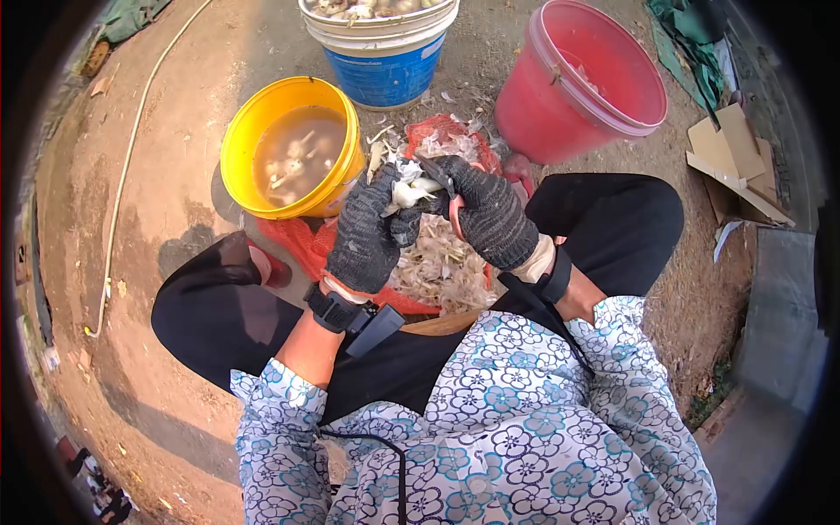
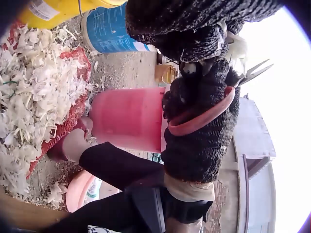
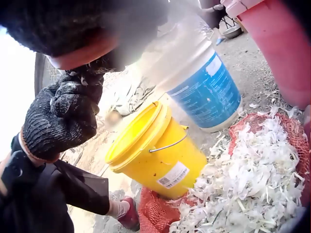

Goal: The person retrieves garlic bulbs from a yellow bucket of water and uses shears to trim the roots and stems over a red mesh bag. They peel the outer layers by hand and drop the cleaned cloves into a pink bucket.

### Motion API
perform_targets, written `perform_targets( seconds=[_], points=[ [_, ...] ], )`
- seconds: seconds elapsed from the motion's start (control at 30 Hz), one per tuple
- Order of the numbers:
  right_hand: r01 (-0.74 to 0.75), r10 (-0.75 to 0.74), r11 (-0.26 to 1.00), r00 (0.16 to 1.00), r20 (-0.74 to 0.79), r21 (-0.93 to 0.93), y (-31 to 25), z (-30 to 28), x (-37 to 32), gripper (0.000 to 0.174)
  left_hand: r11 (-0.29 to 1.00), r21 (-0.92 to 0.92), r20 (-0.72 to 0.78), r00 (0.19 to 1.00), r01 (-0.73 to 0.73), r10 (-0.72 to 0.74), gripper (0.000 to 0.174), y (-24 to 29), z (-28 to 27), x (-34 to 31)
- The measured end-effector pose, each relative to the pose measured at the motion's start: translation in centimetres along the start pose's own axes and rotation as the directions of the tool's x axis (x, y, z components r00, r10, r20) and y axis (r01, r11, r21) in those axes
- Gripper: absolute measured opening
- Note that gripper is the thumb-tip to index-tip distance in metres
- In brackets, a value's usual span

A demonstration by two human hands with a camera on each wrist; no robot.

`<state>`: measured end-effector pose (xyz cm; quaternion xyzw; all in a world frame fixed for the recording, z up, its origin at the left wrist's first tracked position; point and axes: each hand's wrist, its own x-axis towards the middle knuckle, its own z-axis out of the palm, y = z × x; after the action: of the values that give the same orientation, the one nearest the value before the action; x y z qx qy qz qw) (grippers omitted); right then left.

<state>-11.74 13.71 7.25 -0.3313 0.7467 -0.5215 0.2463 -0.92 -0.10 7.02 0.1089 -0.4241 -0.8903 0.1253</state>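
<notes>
Both hands wear dark knitted gloves and meet over a heap of papery garlic skins [image 1: 442, 262] in the head view. My left hand [image 1: 363, 232] grips a white garlic bulb [image 1: 404, 196], its loose skin sticking up between the hands. Curled around the pink-handled scissors [image 2: 204, 119] is my right hand [image 1: 492, 214]. The scissors' blades point past the fingers in the left wrist view, close beside the garlic. In the right wrist view the left hand [image 3: 63, 116] shows below the blurred right glove, which hides most of the bulb.
A yellow bucket [image 1: 232, 157] holds garlic in cloudy water. Behind it stands a blue-and-white bucket [image 1: 385, 74] full of garlic; a pink bucket [image 1: 542, 114] is at right. Red mesh [image 1: 302, 245] lies under the skins. A cardboard box [image 1: 731, 157] and a hose [image 1: 140, 114] lie farther out.
</notes>
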Motion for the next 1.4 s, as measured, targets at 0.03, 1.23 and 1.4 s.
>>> perform_targets(
  seconds=[0.03, 1.23, 1.4],
  points=[
    [0.180, -0.174, 0.919, 0.984, 0.049, -0.351, -0.4, 0.0, -0.3, 0.017, 0.904, 0.427, -0.018, 1.000, 0.005, 0.004, 0.029, 0.5, 0.1, -0.2],
    [-0.300, -0.024, 0.794, 0.854, 0.519, 0.529, 1.3, -5.5, -0.1, 0.023, 0.949, -0.211, -0.075, 0.964, 0.234, -0.255, 0.019, 0.0, -1.3, 1.1],
    [-0.112, 0.172, 0.975, 0.928, -0.331, 0.191, -5.7, -16.0, 2.1, 0.031, 0.985, 0.028, -0.182, 0.970, 0.171, -0.163, 0.019, -0.4, -0.5, 1.3]
  ],
)
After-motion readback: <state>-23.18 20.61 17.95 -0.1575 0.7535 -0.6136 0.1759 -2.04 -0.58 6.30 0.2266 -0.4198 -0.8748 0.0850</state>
